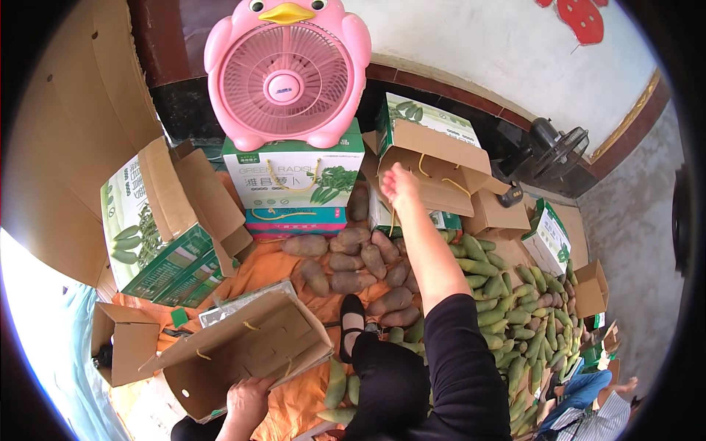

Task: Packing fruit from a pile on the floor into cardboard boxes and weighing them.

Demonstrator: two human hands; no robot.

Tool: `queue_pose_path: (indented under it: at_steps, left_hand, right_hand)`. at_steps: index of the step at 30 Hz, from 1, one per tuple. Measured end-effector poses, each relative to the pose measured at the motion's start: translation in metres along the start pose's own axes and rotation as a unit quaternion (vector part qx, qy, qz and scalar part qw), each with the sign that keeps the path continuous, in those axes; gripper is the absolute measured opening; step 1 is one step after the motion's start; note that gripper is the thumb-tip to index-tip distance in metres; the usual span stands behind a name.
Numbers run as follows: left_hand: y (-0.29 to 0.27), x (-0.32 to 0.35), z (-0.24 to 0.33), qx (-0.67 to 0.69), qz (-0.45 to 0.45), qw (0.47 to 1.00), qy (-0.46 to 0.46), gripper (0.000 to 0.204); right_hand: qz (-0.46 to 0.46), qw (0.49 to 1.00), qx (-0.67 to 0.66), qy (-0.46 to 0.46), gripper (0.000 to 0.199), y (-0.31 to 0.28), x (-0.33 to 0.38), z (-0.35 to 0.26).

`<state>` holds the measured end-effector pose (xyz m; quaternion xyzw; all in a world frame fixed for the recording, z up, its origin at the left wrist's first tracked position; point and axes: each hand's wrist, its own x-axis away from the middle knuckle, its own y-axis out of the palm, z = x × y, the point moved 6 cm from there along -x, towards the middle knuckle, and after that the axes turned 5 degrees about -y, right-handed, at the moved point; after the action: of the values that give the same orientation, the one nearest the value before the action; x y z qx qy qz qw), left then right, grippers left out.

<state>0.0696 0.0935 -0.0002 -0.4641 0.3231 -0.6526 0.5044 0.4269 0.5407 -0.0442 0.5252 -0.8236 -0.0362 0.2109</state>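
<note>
Bright overall. Strongest light from left: lower-left rim blown to white, blue fringe along it, sheet [82, 371] washed out. Wall [478, 44] pale, well lit. Soft shadow inside box [246, 345]; black trousers [390, 389] lose detail. Fisheye bends wall trim [456, 90]; 4 corners black. Centre fairly sharp, lower-right rim squeezed, softer.

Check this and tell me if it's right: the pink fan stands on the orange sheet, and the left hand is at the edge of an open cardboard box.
Not quite: in the head view, the pink fan stands on a green-and-white carton, not the orange sheet. The left hand is at the edge of an open cardboard box.
</note>
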Motion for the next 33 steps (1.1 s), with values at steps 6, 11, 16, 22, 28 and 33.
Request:
queue_pose_path:
  at_steps: [6,11,16,22,28,33]
  left_hand:
    - [0.002,-0.005,-0.008,-0.015,-0.014,1.000,-0.010,0.027]
    - [-0.011,-0.008,0.000,-0.017,-0.013,1.000,0.011,0.021]
    - [-0.004,-0.012,-0.006,-0.019,-0.019,1.000,0.013,0.023]
    - [-0.005,-0.012,-0.002,0.002,-0.021,1.000,-0.005,0.028]
    - [0.005,-0.001,-0.007,-0.012,0.006,1.000,0.024,0.023]
    - [0.005,0.004,-0.001,-0.016,0.015,0.999,0.027,0.025]
  right_hand:
    - [0.076,0.992,-0.101,-0.012,0.046,0.002,-0.060,-0.025]
    - [0.109,0.980,-0.164,0.025,0.047,0.026,-0.081,-0.022]
    - [0.111,0.956,-0.269,-0.044,0.029,0.013,-0.104,-0.037]
    - [0.100,0.961,-0.252,-0.056,0.025,-0.027,-0.055,-0.062]
    - [0.026,0.969,-0.160,-0.187,0.027,-0.074,0.061,-0.110]
    - [-0.016,0.948,-0.096,-0.304,0.024,-0.092,0.173,-0.179]
